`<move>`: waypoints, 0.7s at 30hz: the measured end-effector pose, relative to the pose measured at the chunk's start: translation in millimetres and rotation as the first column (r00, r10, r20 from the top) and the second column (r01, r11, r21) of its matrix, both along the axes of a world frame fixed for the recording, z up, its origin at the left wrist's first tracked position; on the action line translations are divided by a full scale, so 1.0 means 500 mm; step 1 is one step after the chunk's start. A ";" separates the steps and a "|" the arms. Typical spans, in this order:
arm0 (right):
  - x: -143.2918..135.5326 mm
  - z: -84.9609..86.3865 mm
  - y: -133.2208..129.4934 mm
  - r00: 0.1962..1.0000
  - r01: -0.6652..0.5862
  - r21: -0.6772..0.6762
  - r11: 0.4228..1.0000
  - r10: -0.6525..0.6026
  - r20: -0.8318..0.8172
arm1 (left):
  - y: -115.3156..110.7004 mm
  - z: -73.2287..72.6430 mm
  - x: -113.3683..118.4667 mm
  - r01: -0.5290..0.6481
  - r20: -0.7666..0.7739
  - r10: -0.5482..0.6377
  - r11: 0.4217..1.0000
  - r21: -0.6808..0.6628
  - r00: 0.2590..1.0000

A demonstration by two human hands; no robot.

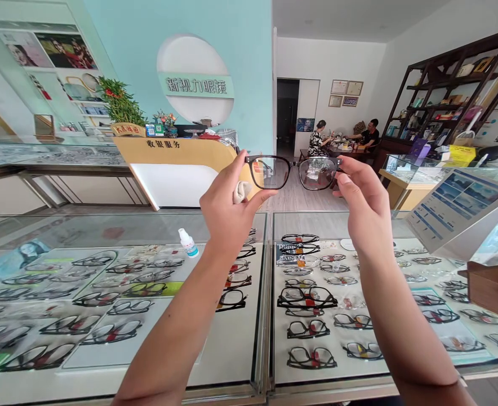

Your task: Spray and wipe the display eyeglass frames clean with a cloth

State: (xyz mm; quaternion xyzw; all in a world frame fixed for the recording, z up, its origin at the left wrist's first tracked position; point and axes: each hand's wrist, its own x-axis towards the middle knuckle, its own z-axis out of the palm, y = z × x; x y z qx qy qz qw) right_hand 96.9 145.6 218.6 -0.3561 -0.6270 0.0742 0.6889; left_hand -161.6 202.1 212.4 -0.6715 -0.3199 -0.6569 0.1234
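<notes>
Forearms outstretched; eyeglasses between left hand and right hand, each grasping one end.

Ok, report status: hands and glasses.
Left hand, right hand gripping glasses, one each side. Pale cloth in left hand. Glasses held up; nothing visibly in the way.

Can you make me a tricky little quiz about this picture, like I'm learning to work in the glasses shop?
1. True or false: the bare left hand and the bare right hand both hold the dark-framed glasses with see-through lenses.

2. Which hand also holds the rolled beige cloth?
A) right
B) left
C) neither

3. Fill in: the small white plastic bottle with a blue-green label stands on a display case topped with ____.

Key: 1. True. 2. B. 3. Glass.
</notes>
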 end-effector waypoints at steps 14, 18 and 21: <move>0.019 -0.014 0.032 0.999 -0.033 -0.017 0.999 0.033 -0.021 | -0.027 0.009 0.011 -0.053 -0.050 0.055 0.998 0.025 0.997; -0.001 -0.013 0.026 0.998 -0.001 0.047 0.999 0.004 -0.061 | -0.006 0.005 0.007 -0.019 -0.044 0.021 0.999 0.033 0.999; -0.017 -0.015 0.022 0.996 0.033 0.089 0.996 -0.025 -0.084 | 0.017 -0.005 0.003 0.046 -0.032 -0.046 0.999 -0.007 0.998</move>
